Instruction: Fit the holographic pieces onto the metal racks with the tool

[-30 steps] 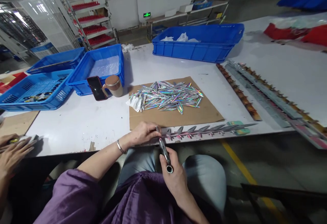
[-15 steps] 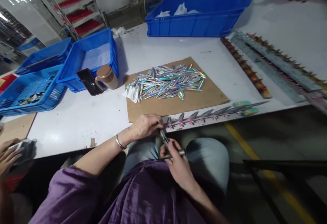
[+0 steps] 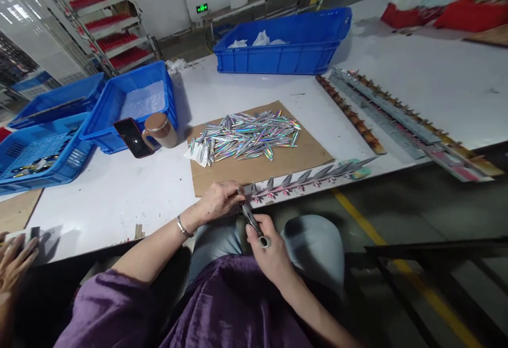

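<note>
The strip (image 3: 305,179) of lure blanks lies along the table edge (image 3: 119,194), near end within reach. The left hand (image 3: 216,200) pinches that end to steady it, while the right hand (image 3: 265,253) is closed round pliers (image 3: 252,221), nose at the same spot. Behind, a pile of foil lures (image 3: 246,136) sits on cardboard (image 3: 305,152), near the mug (image 3: 159,128) and phone (image 3: 133,137).

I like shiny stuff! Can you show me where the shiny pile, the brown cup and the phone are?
shiny pile (image 3: 248,137), head view, middle of the heap on the cardboard.
brown cup (image 3: 161,129), head view, its side below the lid.
phone (image 3: 133,137), head view, middle of the dark screen.
</note>
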Tool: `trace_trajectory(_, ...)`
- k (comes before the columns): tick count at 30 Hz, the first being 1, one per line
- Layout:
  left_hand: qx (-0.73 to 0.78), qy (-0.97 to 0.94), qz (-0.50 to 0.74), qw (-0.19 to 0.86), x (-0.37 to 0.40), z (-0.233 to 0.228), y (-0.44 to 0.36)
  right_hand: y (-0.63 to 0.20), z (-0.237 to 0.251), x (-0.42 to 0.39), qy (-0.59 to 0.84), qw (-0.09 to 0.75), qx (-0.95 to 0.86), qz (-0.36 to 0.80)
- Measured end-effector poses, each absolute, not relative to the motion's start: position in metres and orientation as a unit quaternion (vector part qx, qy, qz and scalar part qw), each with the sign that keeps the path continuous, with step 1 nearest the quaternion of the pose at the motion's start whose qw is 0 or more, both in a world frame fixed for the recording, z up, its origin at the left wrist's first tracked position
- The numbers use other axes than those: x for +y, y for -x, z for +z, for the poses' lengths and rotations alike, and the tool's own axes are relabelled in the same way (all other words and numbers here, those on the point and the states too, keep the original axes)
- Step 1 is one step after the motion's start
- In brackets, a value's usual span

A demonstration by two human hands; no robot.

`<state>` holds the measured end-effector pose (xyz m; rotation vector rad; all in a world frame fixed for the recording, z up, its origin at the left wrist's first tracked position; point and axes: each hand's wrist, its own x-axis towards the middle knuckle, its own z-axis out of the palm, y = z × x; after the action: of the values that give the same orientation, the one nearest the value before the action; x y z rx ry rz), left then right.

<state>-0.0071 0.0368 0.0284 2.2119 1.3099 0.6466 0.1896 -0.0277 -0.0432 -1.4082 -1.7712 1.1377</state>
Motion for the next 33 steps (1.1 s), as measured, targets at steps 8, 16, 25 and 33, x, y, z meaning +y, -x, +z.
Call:
trace_trajectory(8, 0.499, -0.792, 0.256, 0.241, 0.031, 0.028, 0.005, -0.188, -0.046, -0.027, 0.437, 0.459, -0.414, 0.653)
trace_trajectory(16, 0.509, -0.782, 0.276, 0.232, 0.025, 0.021, 0.003, -0.188, -0.046, -0.03, 0.525, 0.371, -0.627, 0.439)
trace_trajectory(25, 0.541, -0.783, 0.241, 0.189, 0.018, 0.018, -0.002, -0.177, -0.068, -0.039, 0.264, 0.393, -0.073, 0.878)
trace_trajectory(33, 0.616, -0.768, 0.113, 0.137, 0.077, 0.041, 0.019, -0.188, -0.078, -0.024, 0.275, 0.385, -0.002, 0.881)
